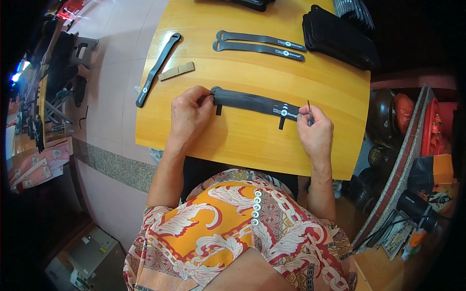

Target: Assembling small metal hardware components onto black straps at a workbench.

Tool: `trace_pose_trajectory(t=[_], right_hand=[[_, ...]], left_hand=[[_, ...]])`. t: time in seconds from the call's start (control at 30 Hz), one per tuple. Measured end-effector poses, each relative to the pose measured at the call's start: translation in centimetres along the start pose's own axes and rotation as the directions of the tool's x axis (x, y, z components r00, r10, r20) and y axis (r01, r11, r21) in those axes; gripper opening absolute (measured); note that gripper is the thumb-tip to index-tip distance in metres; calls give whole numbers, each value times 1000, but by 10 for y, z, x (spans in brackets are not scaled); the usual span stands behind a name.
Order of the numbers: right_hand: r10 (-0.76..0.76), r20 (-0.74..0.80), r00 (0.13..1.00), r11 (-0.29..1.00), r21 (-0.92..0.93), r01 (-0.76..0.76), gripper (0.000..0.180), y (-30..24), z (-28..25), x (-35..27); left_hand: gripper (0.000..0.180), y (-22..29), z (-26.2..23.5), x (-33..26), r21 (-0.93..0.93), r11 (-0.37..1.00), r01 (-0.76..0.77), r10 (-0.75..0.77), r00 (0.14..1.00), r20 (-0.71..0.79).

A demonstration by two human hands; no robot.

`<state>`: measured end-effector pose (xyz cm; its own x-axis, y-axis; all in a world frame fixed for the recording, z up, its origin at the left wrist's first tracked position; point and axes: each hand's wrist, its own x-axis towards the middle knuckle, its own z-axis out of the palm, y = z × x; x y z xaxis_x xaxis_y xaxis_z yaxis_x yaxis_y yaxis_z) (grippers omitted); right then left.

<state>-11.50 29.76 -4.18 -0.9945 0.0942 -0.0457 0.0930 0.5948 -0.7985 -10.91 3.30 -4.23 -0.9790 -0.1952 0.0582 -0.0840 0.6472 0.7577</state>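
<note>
A black strap [247, 102] with pale printing and a round eyelet at its left end lies across the table in front of me. My left hand [191, 110] pinches that left end between thumb and fingers. At the other end, my right hand [315, 131] is closed, its fingertips on the strap's tip. A thin, dark pointed tool [309, 109] sticks up from the same right hand; its lower part is hidden in the fingers. Just below the strap, a short black tab [219, 110] shows near the left hand and another black tab [281, 124] near the right.
Two similar straps [262, 39] lie farther back on the yellow table [252, 145]. A single strap [158, 70] and a tan folded piece [176, 71] are at the left. Stacked black pieces [335, 41] fill the far right corner. Jars [382, 114] stand beyond the right edge.
</note>
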Motion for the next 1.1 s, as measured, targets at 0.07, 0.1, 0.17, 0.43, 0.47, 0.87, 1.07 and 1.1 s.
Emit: trace_pose_trajectory(t=[0.07, 0.1, 0.17, 0.43, 0.47, 0.87, 1.07, 1.1], right_hand=[[-10, -1, 1000, 1000, -8, 10, 11, -1, 1, 0], [-11, -6, 1000, 1000, -4, 11, 11, -2, 2, -1], [-17, -4, 1000, 1000, 8, 17, 11, -3, 3, -1], [-22, -25, 999, 999, -24, 21, 10, -1, 2, -1], [-26, -22, 999, 999, -19, 25, 10, -1, 2, -1], [-49, -51, 997, 997, -65, 46, 10, -6, 3, -1], [-63, -26, 998, 979, -196, 57, 11, -12, 4, 1], [-83, -30, 996, 970, -233, 74, 13, -12, 5, 1]], left_hand=[[10, -1, -1, 0, 12, 1000, -11, 11, 1000, -10], [10, -1, -1, -1, 29, 999, -29, 29, 999, -22], [9, 0, -1, -1, 55, 998, -43, 45, 998, -41], [6, 2, 2, -1, 28, 997, -77, 78, 995, -65], [6, 1, 2, -1, 30, 997, -76, 78, 995, -66], [6, 0, 4, -1, 114, 978, -173, 181, 981, -64], [9, 3, 1, -1, 106, 983, -151, 158, 985, -63], [9, 5, 0, -1, 103, 983, -154, 161, 985, -63]])
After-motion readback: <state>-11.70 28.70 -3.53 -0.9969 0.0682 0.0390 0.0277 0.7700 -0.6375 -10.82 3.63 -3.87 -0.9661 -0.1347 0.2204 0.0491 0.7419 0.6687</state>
